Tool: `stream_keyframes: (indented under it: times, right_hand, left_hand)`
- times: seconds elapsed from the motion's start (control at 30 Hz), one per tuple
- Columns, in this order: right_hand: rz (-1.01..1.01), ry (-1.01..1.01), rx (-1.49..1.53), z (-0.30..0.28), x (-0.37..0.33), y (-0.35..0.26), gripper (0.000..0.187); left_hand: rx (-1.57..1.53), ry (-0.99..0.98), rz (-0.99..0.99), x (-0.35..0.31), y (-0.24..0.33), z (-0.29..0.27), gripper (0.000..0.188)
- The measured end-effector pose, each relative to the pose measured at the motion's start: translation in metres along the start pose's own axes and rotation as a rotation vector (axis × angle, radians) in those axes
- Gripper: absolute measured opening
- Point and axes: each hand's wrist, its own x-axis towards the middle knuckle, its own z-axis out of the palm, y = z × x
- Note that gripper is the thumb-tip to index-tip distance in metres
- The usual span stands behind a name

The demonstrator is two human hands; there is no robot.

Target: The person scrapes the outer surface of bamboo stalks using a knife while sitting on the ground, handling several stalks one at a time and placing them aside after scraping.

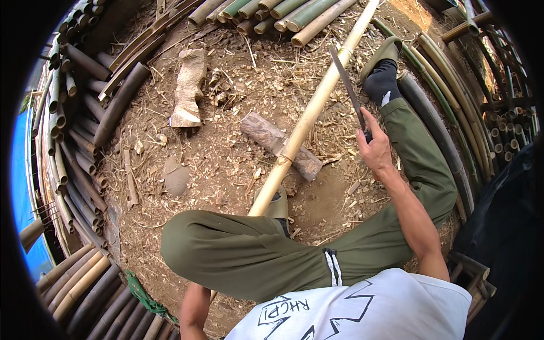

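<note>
Bare earth (221, 164), littered with pale wood chips, spreads around us. Our right hand (376, 148) has its fingers (368, 118) clamped on the dark handle of a long knife (348, 85); its narrow grey blade slants up and left, the tip by the bamboo pole (309, 115), though we cannot tell whether they touch. Our left hand is hidden below our bent left leg (226, 249), so we cannot tell how its fingers stand. Long, straight and smooth, the pole is creamy yellow with ringed joints. It lies aslant across a short, rough brown log (262, 131) and runs under that leg. Farther out, we see a wood block (188, 88) and stacked green and brown bamboo (317, 21).
</note>
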Motion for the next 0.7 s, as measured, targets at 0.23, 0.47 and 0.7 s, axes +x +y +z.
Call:
stream_keyframes:
  times: [0.23, 0.47, 0.7]
  right_hand:
    - [-0.134, -0.059, -0.218, 0.035, 0.002, -0.014, 0.058]
    - [-0.578, -0.411, -0.56, 0.094, -0.015, 0.005, 0.058]
    - [-0.094, -0.42, -0.485, 0.095, 0.018, 0.012, 0.054]
  left_hand:
    - [-0.024, 0.071, 0.086, 0.006, 0.008, 0.011, 0.07]
    - [-0.045, 0.139, 0.223, 0.06, 0.065, 0.029, 0.067]
    - [-0.127, 0.019, 0.263, 0.066, 0.063, 0.02, 0.064]
